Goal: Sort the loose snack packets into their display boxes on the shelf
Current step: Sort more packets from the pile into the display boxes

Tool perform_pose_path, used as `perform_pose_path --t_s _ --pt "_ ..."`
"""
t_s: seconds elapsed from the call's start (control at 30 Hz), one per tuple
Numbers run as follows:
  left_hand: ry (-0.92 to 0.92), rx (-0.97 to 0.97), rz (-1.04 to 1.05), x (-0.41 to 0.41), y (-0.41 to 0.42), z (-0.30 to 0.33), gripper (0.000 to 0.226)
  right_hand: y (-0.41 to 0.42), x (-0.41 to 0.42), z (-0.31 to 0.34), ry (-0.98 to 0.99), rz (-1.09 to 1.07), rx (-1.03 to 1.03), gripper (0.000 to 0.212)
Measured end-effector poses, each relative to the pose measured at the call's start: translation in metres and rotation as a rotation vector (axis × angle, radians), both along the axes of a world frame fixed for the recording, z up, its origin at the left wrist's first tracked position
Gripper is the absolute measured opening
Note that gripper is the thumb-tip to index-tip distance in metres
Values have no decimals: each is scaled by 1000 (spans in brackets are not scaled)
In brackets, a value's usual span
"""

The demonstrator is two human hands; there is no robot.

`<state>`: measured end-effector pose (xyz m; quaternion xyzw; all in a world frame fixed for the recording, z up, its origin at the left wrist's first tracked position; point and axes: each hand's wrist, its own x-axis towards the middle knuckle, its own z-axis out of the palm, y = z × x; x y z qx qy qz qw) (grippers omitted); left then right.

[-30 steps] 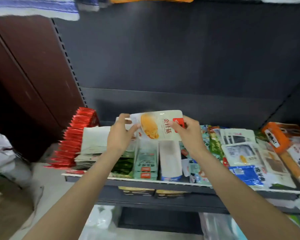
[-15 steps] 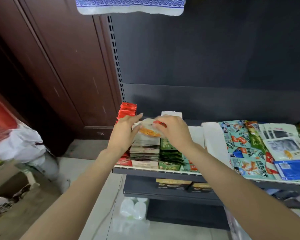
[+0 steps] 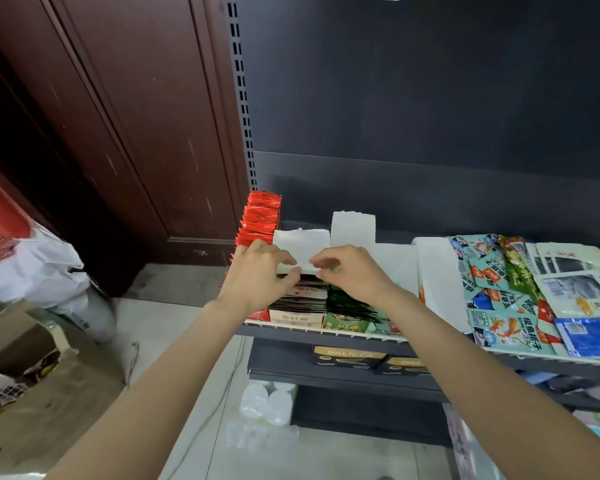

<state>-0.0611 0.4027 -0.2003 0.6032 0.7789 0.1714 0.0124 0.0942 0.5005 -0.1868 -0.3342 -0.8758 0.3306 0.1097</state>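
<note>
Gone from view since a moment ago, the yellow packet; both hands, left hand (image 3: 257, 275) and right hand (image 3: 352, 277), now curl over the white display box (image 3: 300, 244), fingertips pinching at its front edge, likely tucking it in.

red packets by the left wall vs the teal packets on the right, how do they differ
The red packets stand upright in a tidy row at the shelf's left end; the teal packets lie flat, overlapping in a loose pile further right. The red ones look plain red from here; the teal ones show printed pictures and text. Both sit on the same shelf.
</note>
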Motion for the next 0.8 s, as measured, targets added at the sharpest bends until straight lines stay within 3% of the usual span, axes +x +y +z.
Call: perform_pose_path --t_s 0.17,0.37,0.47,0.6,0.8 --pt "-167 64 -59 39 25 9 21 20 34 2 295 -240 -66 24" --pt "-325 120 -137 156 87 19 28 65 134 -10 339 -465 29 26" --pt "-336 36 -207 229 131 11 28 93 201 -24 262 -560 53 27" --pt "-414 -118 -216 304 191 -17 29 141 289 -53 8 -668 82 44" --pt "-277 -457 -251 350 247 -83 62 196 374 -94 -299 -660 -60 83"
